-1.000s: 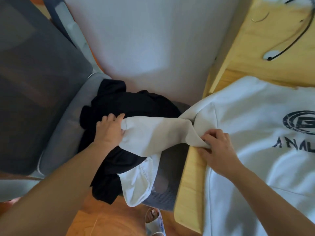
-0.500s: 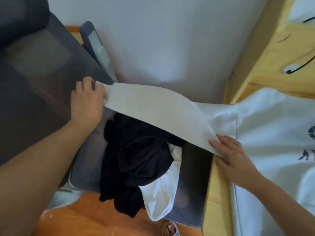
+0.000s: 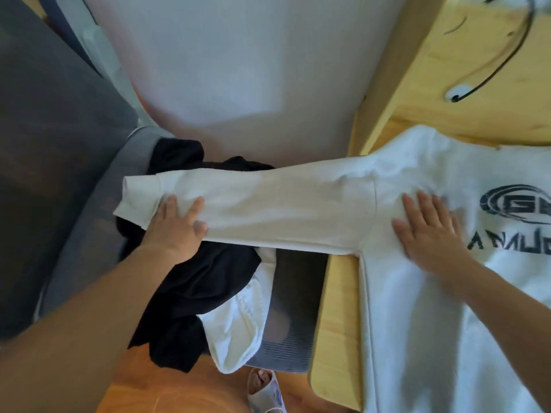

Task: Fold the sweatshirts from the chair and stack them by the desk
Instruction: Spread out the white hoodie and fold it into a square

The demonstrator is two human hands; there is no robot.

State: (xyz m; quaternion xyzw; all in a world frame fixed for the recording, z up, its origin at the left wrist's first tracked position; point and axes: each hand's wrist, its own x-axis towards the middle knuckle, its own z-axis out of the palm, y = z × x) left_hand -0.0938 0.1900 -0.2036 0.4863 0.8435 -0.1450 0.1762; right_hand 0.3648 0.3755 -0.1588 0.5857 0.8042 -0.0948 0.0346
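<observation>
White sweatshirt [image 3: 417, 293] lies flat at the desk [image 3: 337, 308] left edge, sleeve stretched out over the chair [image 3: 89, 204] and black garment [image 3: 193, 281]. Left hand [image 3: 176, 231] pinches the sleeve near its cuff; right hand [image 3: 429, 231] presses the chest, fingers straight, slightly spread.

Two bare forearms, no sleeves.
Left hand [image 3: 176, 231] and right hand [image 3: 429, 231] wore no rings, watch or gloves; nails were short and plain. One foot showed below in a pale open-toed slipper [image 3: 265, 391].
</observation>
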